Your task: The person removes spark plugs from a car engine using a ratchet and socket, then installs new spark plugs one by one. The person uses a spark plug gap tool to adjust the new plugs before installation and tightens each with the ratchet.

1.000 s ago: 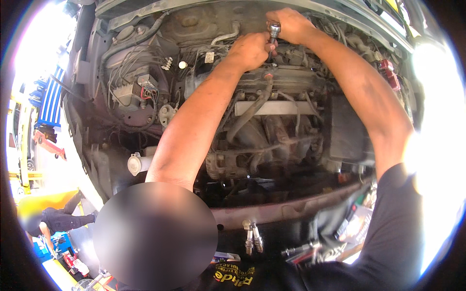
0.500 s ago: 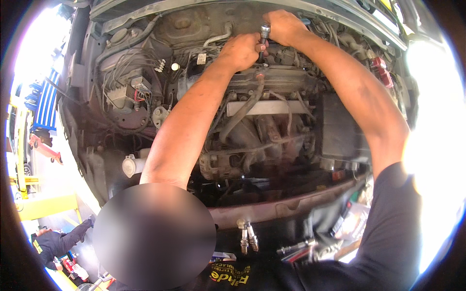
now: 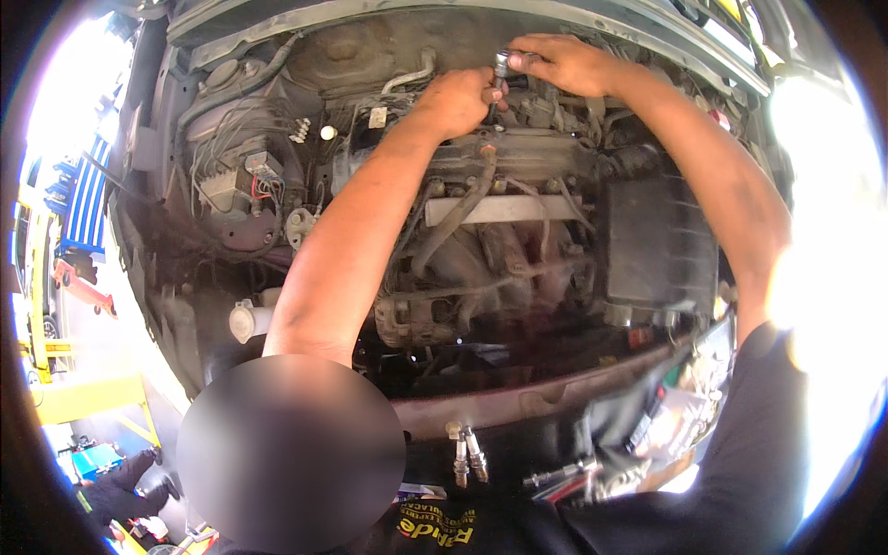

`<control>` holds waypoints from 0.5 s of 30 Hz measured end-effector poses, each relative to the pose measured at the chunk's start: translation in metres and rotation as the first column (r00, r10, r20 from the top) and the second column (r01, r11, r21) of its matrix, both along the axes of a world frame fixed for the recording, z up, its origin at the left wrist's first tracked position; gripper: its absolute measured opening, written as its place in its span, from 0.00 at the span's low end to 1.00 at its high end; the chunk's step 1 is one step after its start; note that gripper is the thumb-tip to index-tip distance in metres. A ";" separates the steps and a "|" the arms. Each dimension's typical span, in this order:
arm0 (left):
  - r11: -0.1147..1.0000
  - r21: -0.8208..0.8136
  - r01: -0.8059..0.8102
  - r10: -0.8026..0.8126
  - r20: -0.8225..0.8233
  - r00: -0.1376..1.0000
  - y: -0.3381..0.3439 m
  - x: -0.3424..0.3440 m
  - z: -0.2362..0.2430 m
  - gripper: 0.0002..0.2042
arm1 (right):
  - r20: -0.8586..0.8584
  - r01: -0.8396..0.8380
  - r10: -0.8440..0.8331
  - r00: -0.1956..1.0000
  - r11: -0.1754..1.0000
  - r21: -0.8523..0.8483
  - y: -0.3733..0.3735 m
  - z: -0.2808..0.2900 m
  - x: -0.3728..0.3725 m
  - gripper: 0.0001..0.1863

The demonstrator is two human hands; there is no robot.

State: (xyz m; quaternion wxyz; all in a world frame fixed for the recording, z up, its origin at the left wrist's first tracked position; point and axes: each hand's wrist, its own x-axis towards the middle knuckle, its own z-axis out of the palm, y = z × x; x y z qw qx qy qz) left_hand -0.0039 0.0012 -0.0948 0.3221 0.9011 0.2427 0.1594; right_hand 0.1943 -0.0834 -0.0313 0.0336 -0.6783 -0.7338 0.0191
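My left hand (image 3: 458,100) is closed around an upright chrome socket tool (image 3: 502,65) at the back of the engine (image 3: 541,148), top middle of the view. My right hand (image 3: 569,67) grips the tool's head from the right, fingers curled over it and thumb alongside. The lower end of the tool disappears among engine parts below my fingers. Spark plugs (image 3: 470,458) lie side by side on the dark surface at the front, near my body.
A black box (image 3: 657,240) sits right of the engine, a white reservoir (image 3: 248,320) at left. The front crossmember (image 3: 518,393) runs below, with assorted tools (image 3: 583,476) nearby. Outside at left are a red jack (image 3: 83,287), yellow frame (image 3: 92,402) and another person's legs (image 3: 129,486).
My right hand and forearm have shifted right and turned, the hand lying more level over the tool. My left hand stays on it. The other person at lower left has moved downward.
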 end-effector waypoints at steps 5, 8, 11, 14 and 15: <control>0.999 0.028 0.030 -0.031 0.030 0.999 0.005 0.008 -0.010 0.13 | 0.073 -0.042 0.036 0.997 0.995 0.089 0.002 -0.010 0.006 0.31; 0.999 0.008 0.037 -0.038 0.056 0.998 0.006 0.006 -0.012 0.14 | 0.104 -0.033 0.024 0.994 0.995 0.090 0.003 -0.008 -0.004 0.29; 0.999 0.023 0.022 -0.023 0.061 0.998 0.005 0.003 -0.012 0.15 | 0.106 -0.022 0.011 0.994 0.994 0.103 0.001 -0.005 -0.012 0.26; 0.996 0.092 0.003 -0.005 0.017 1.000 0.001 0.003 -0.009 0.13 | 0.080 -0.034 0.024 0.996 0.992 0.120 0.000 -0.005 -0.014 0.22; 0.993 0.118 -0.010 0.011 -0.008 1.000 -0.001 0.003 -0.006 0.12 | 0.067 -0.042 0.034 0.997 0.992 0.120 0.000 -0.005 -0.015 0.21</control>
